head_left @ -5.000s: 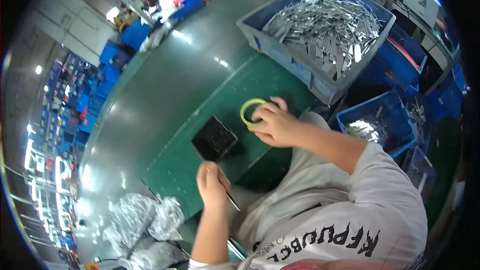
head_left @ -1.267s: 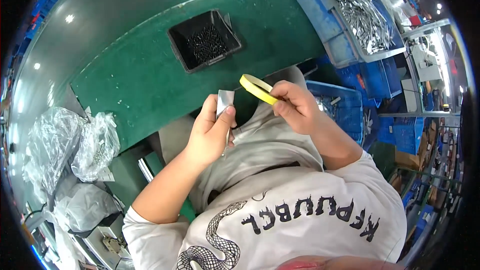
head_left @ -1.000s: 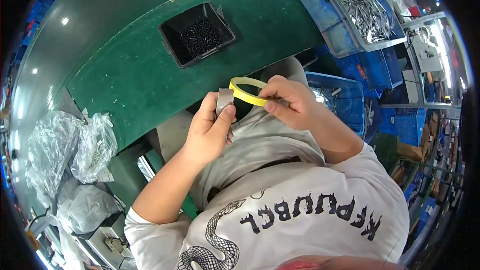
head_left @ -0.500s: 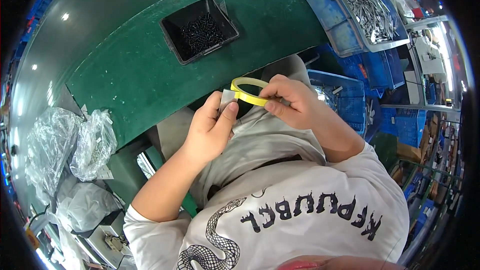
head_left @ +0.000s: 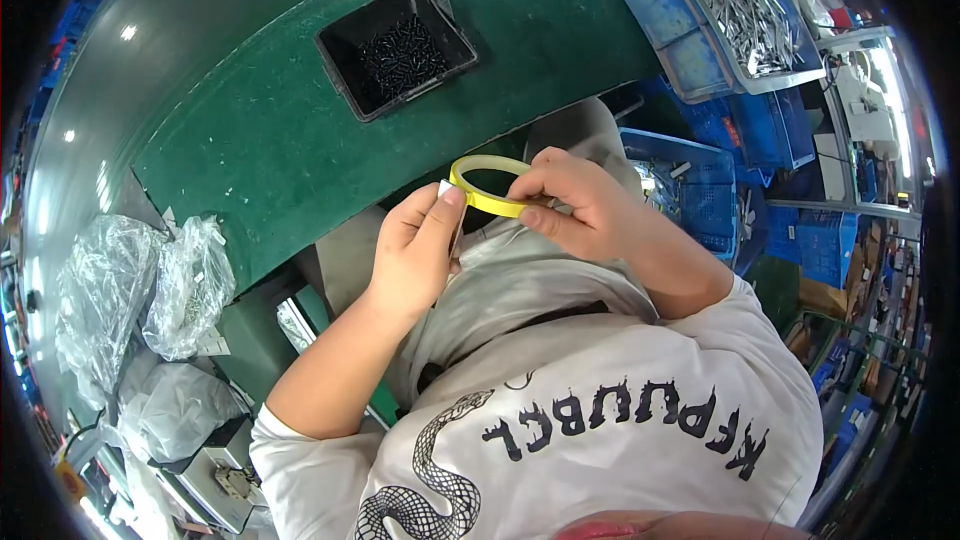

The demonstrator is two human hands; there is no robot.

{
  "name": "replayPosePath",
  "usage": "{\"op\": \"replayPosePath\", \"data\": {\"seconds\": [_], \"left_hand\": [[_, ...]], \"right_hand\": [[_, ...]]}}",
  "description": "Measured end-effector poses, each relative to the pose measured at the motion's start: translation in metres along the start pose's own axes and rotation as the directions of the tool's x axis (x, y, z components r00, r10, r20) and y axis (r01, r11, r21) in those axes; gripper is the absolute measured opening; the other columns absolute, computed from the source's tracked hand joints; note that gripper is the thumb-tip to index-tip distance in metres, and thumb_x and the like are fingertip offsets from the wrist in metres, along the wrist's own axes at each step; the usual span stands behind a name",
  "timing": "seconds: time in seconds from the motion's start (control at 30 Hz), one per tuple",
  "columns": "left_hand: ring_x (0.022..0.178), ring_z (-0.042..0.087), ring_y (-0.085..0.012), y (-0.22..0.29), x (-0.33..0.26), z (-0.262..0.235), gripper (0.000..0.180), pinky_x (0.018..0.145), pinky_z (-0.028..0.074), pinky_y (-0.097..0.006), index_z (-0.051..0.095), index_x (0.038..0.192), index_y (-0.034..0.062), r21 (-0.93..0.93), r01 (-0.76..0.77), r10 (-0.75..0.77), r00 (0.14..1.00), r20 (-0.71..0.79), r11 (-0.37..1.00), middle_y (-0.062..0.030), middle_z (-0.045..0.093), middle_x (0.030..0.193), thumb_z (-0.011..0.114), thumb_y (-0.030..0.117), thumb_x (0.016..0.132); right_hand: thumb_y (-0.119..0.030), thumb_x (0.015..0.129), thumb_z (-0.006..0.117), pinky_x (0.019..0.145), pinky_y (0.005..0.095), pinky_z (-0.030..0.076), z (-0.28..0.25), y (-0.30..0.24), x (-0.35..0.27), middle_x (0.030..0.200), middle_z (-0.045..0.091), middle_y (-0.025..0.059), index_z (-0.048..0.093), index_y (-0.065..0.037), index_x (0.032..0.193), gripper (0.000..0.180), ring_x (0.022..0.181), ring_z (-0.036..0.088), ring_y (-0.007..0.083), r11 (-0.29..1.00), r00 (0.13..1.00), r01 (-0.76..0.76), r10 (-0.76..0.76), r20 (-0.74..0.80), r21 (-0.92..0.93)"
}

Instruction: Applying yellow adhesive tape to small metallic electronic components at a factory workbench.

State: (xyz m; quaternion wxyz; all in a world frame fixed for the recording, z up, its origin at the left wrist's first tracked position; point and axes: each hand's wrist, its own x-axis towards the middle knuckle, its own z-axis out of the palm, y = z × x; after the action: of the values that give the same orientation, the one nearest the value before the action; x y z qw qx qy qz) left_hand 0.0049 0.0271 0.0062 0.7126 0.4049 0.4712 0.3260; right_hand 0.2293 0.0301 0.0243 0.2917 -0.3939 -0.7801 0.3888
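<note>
Yellow tape roll, light, thin and springy, pinched at its near rim between right hand fingertips, loose end pressed by left hand thumb onto small flat piece; best gripped by rim edges, off sticky face.

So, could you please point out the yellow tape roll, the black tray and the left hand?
yellow tape roll [head_left: 480,202], head view, front rim.
black tray [head_left: 340,55], head view, left wall.
left hand [head_left: 412,255], head view, back of hand.
</note>
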Motion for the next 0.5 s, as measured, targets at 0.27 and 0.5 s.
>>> {"op": "replayPosePath", "data": {"seconds": [0.27,0.5], "left_hand": [[0.044,0.04,-0.0065,-0.017,0.002,-0.006,0.04,0.04,0.033,-0.023,0.053,0.075,0.0065,-0.229,0.043,-0.005,0.987,0.16,0.972,0.0009,0.046,0.056,0.044,0.036,0.101],[0.046,0.038,-0.0061,-0.007,0.001,0.007,0.019,0.04,0.031,-0.022,0.04,0.101,0.0067,-0.275,-0.023,0.075,0.981,0.18,0.961,-0.0003,0.047,0.073,0.057,0.011,0.094]], "right_hand": [[-0.019,0.09,0.064,0.065,0.0322,0.042,0.003,0.006,0.002,0.085,0.057,0.0086,0.062,-0.002,0.104,0.022,0.075,0.052,0.0216,0.999,0.999,-0.027,0.028,0.032,-0.031],[-0.017,0.088,0.065,0.067,0.0357,0.042,-0.006,-0.003,0.005,0.081,0.06,0.0083,0.063,-0.003,0.103,0.021,0.074,0.051,0.0243,0.989,0.99,-0.131,0.134,0.037,-0.069]]}}
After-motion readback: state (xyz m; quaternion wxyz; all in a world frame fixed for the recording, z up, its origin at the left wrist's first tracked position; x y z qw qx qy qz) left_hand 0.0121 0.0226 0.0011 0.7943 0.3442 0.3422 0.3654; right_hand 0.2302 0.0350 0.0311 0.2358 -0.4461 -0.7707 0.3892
